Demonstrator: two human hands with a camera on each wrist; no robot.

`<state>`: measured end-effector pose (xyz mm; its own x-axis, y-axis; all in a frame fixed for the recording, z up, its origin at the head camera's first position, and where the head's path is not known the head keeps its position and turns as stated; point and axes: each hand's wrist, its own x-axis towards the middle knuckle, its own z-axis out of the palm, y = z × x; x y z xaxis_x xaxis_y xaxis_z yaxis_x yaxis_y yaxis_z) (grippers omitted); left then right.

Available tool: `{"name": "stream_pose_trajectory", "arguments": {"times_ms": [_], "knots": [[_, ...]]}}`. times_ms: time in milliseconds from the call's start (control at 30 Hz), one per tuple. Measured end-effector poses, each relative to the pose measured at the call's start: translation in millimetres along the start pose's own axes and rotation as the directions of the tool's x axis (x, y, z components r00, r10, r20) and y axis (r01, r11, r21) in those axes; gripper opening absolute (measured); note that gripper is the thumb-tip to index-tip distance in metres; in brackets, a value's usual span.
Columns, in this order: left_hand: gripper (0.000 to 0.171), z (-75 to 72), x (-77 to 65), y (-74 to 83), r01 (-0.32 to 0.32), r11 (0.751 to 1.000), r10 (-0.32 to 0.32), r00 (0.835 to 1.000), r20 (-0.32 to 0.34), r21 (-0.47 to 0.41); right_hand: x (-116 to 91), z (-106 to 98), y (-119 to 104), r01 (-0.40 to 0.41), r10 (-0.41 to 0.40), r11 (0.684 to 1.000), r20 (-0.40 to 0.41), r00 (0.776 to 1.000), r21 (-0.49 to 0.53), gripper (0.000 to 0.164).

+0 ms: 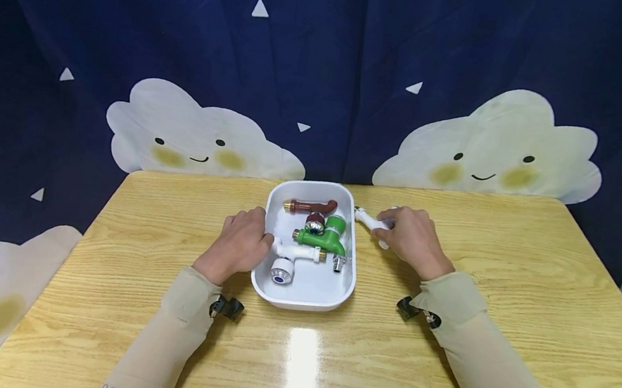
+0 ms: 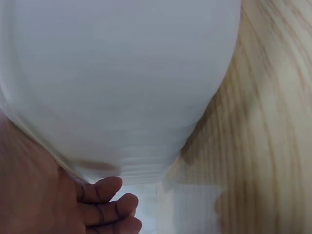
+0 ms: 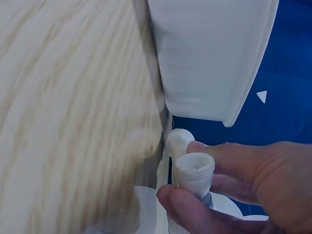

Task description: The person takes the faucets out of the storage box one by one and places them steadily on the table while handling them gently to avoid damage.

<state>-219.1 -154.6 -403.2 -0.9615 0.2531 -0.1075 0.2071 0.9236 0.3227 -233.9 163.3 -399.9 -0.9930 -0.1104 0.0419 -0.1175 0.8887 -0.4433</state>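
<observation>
A white plastic tub [image 1: 301, 302] stands on the table with several taps inside. My left hand [image 1: 243, 241] grips its left rim, thumb over the edge; the left wrist view shows curled fingers [image 2: 114, 207] against the outer wall. In my right hand [image 1: 414, 239], just right of the tub, a white plastic tap [image 1: 370, 219] is pinched between thumb and fingers. Its round open end [image 3: 195, 168] faces the right wrist camera. Inside the tub lie a brown tap [image 1: 309, 207] at the back, a green tap [image 1: 324, 240] in the middle and a white tap [image 1: 298, 252] nearer the front.
The wooden table [image 1: 507, 293] reaches out on both sides of the tub. Behind it hangs a dark blue curtain [image 1: 326, 61] with clouds and triangles. A black wrist camera [image 1: 227, 307] is strapped to the left sleeve, another [image 1: 409, 308] to the right.
</observation>
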Motion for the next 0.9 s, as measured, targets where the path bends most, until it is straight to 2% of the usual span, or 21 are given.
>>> {"name": "stream_pose_trajectory", "arguments": {"times_ms": [167, 700, 900], "knots": [[0.031, -0.9, -1.8, -2.9, 0.014, 1.000, -0.014, 1.000, 0.005, 0.004, 1.1, 3.7, -2.7, 0.013, -0.013, 1.000, 0.009, 1.000, -0.002, 0.035], [0.032, -0.7, 0.8, 0.7, 0.005, 1.000, -0.005, 1.000, 0.013, -0.008, 0.2, 3.0, -1.5, -0.034, 0.035, 0.999, 0.071, 0.997, -0.009, 0.034], [0.032, -0.1, 1.0, 0.9, 0.006, 1.000, -0.006, 1.000, 0.014, -0.001, -2.4, 4.7, -4.3, -0.014, 0.015, 1.000, 0.068, 0.998, -0.008, 0.036]]}}
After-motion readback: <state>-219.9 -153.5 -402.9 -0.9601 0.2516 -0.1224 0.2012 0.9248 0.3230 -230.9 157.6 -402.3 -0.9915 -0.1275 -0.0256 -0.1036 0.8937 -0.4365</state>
